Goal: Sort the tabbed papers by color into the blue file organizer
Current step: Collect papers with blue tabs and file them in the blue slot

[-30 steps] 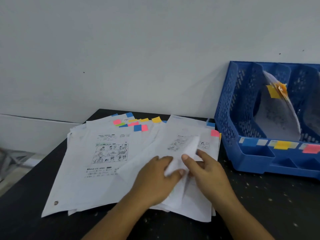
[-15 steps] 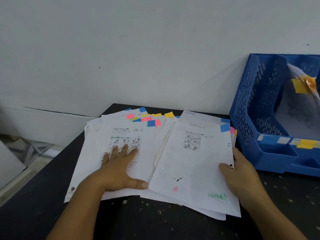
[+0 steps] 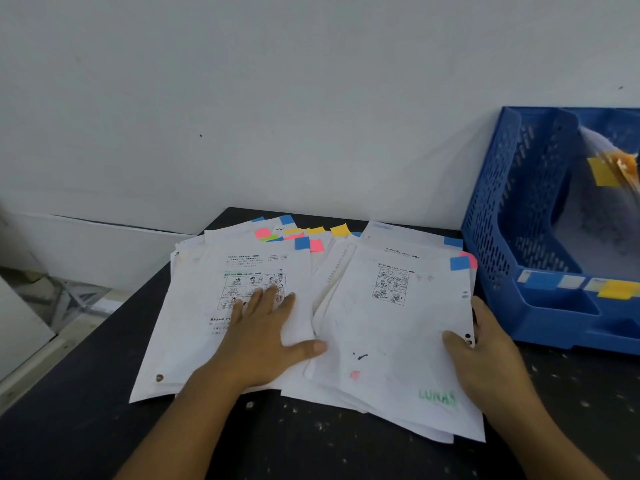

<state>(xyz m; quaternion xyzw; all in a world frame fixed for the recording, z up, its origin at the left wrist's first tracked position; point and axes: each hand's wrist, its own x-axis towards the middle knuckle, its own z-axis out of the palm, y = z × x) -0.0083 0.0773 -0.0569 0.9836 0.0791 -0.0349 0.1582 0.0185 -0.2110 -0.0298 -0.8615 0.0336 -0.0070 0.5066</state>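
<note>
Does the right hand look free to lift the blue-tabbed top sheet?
Probably yes: the right hand already rests at the blue-tabbed sheet's right edge, and nothing lies on it; the left hand presses the neighbouring pile.

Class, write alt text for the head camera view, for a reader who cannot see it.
A person's left hand lies flat on a spread of white tabbed papers on a black table, while the right hand grips the edge of a blue-tabbed white sheet. A blue plastic file organizer stands at right, holding yellow-tabbed papers.
</note>
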